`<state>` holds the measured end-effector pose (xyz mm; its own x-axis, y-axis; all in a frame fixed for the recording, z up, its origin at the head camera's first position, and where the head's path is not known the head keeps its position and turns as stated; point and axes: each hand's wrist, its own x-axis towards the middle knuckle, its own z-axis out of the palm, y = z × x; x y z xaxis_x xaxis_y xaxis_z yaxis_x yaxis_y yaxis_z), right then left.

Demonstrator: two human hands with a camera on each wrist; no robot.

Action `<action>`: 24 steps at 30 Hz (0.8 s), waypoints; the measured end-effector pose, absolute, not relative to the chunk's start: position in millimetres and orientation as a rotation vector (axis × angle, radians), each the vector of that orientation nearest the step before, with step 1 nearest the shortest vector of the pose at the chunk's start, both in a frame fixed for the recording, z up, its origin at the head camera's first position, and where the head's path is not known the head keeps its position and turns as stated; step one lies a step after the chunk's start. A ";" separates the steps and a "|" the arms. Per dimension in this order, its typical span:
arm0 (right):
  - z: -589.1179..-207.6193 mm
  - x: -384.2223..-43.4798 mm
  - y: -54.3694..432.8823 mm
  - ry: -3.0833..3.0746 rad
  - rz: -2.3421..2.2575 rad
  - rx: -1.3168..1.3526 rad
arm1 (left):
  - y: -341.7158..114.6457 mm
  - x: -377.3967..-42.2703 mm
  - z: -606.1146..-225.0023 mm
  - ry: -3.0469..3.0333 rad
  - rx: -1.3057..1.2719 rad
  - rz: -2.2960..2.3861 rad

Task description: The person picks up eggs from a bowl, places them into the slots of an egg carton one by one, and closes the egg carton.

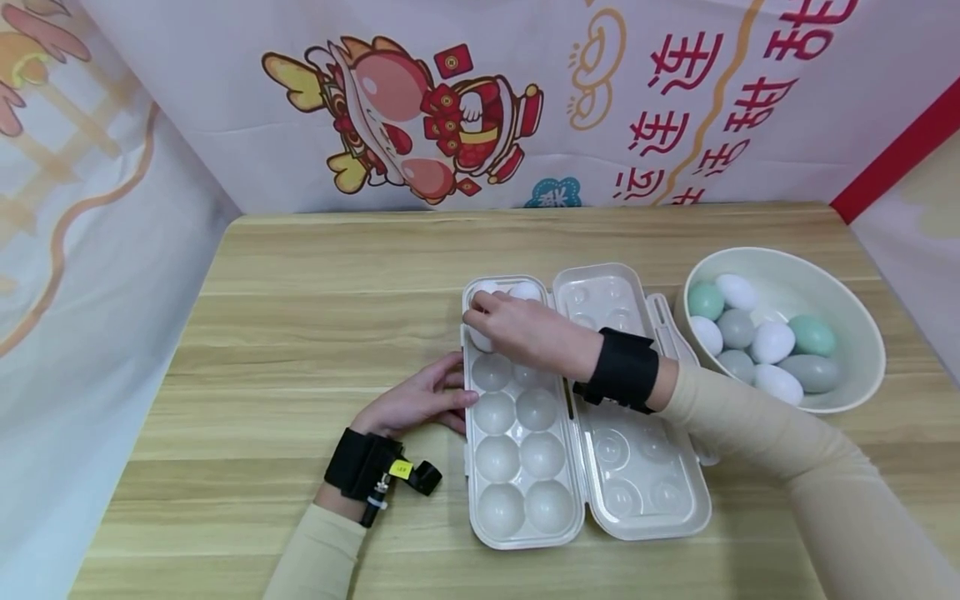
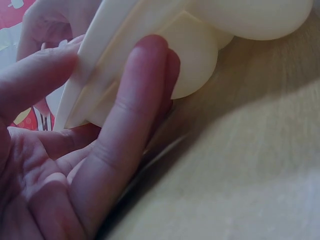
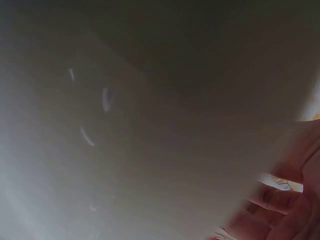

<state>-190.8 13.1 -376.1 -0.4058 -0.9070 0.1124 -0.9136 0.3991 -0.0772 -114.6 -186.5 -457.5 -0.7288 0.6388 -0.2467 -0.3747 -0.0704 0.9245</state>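
A cream plastic egg box (image 1: 525, 546) lies open on the table, with round hollows on its left half and the lid (image 1: 645, 525) folded out to the right. At its left edge my left hand (image 1: 420, 398) grips the rim, thumb on top and fingers against the side below, as the left wrist view shows. White eggs (image 1: 527, 291) sit in the far hollows. My right hand (image 1: 528, 329) reaches over the box's far end, its curled fingers on a white egg (image 1: 480, 341) in the left row. Its palm hides nearby hollows. The lid fills most of the right wrist view.
A large cream bowl (image 1: 855, 333) at the right holds several white, grey and green eggs. The box's handle (image 1: 667, 325) stands out beside the lid, close to the bowl. A printed cloth (image 1: 480, 167) hangs behind the wooden table (image 1: 315, 333).
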 end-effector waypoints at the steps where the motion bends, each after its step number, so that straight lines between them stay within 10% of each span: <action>1: -377.5 -191.1 13.8 -2.580 0.202 1.687 | -186.1 -114.7 -457.5 1.513 0.292 1.871; 24: -379.9 -195.5 16.6 -2.687 0.278 1.716 | -186.3 -115.1 -455.5 1.506 0.282 1.862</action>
